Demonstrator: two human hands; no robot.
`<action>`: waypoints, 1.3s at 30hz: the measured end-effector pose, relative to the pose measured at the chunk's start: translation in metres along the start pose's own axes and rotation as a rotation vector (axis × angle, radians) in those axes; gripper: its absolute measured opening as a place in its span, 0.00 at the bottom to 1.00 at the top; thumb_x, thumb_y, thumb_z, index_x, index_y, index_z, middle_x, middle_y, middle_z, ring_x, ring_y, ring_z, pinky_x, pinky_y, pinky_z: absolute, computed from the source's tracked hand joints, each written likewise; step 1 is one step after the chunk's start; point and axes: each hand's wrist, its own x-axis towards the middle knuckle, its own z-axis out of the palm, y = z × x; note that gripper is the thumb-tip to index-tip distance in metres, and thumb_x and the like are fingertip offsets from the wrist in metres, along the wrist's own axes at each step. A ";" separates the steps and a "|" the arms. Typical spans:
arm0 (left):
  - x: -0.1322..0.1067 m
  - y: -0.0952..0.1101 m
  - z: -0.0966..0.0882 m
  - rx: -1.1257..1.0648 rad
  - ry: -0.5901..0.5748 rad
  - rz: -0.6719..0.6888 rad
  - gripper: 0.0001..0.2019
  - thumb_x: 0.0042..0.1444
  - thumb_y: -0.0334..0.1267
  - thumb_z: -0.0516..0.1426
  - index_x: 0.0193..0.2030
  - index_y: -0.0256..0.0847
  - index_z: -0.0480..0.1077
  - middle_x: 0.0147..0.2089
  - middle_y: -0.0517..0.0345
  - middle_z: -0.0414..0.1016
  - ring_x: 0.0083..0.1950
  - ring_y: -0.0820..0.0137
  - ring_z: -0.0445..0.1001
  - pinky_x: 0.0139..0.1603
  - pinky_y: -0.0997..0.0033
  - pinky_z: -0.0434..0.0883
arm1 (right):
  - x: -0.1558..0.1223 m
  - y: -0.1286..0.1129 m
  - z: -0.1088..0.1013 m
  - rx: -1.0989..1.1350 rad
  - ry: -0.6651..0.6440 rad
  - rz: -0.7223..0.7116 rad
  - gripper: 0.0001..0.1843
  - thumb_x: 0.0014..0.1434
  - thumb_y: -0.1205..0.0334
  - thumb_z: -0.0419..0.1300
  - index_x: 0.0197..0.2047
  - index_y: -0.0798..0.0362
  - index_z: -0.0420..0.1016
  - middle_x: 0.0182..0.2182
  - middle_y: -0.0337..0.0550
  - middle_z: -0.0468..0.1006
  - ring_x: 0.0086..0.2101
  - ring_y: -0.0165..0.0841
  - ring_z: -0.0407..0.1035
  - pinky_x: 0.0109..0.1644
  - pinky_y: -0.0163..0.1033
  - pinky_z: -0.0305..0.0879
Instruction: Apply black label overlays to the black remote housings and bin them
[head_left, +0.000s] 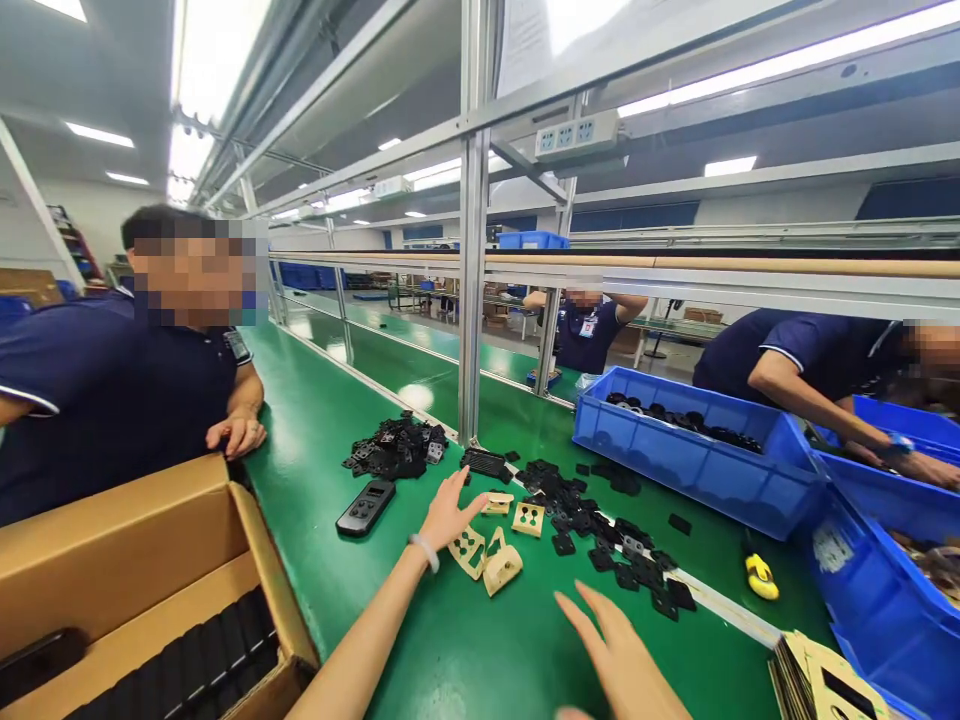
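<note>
Left hand (446, 512): fingers extended, thumb apart, nothing seen in grasp; contact with the pieces beside it cannot be told.
Right hand (619, 650): fingers spread, grasping nothing, above the surface (480, 665).
Cream pieces, four, with cut-outs: one (496, 504) by the left thumb, one (529, 519) to its right, two, (467, 553) and (502, 571), nearer the wearer. Judged light, thin and fairly stiff, liable to bend or crack at the narrow webs; best taken by outer edges, clear of the holes.
Black flat pieces (570, 505), many: scattered loosely beyond and right of the cream pieces. Likely light, slippery against one another; pinch singly by the rim.
Black handheld device (365, 508): left of the left hand, buttons on its face; no lettering legible.
Dark pile (396, 447): behind the device.
Yellow tool (762, 577): far right, near blue bin (679, 465).
White label (832, 550), adjoining bin: illegible. Brands: none readable.
</note>
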 end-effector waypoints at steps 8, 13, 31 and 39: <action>0.015 0.000 0.015 0.058 -0.061 0.063 0.13 0.60 0.39 0.56 0.49 0.38 0.72 0.36 0.57 0.77 0.41 0.66 0.75 0.51 0.58 0.68 | 0.143 -0.036 0.036 0.005 0.111 0.056 0.38 0.59 0.63 0.57 0.69 0.62 0.49 0.57 0.63 0.66 0.59 0.52 0.58 0.64 0.59 0.50; -0.021 -0.012 -0.009 0.079 -0.038 -0.002 0.10 0.58 0.35 0.54 0.42 0.42 0.76 0.38 0.52 0.74 0.41 0.64 0.72 0.48 0.63 0.68 | 0.121 -0.031 0.054 0.074 0.111 -0.024 0.27 0.64 0.69 0.44 0.66 0.59 0.56 0.51 0.57 0.68 0.52 0.42 0.65 0.59 0.47 0.61; -0.067 0.013 0.025 -0.753 -0.074 -0.008 0.23 0.50 0.54 0.58 0.48 0.43 0.62 0.55 0.47 0.69 0.55 0.57 0.75 0.53 0.61 0.75 | 0.109 -0.043 -0.054 -0.313 0.144 -0.033 0.08 0.49 0.62 0.70 0.31 0.50 0.74 0.34 0.37 0.74 0.40 0.35 0.70 0.44 0.35 0.67; -0.029 0.032 0.006 0.025 -0.076 0.282 0.14 0.57 0.28 0.49 0.48 0.41 0.67 0.52 0.51 0.72 0.53 0.65 0.73 0.57 0.62 0.71 | -0.023 0.131 -0.260 -0.489 0.825 0.470 0.22 0.61 0.48 0.56 0.38 0.62 0.74 0.45 0.68 0.68 0.49 0.56 0.65 0.50 0.55 0.62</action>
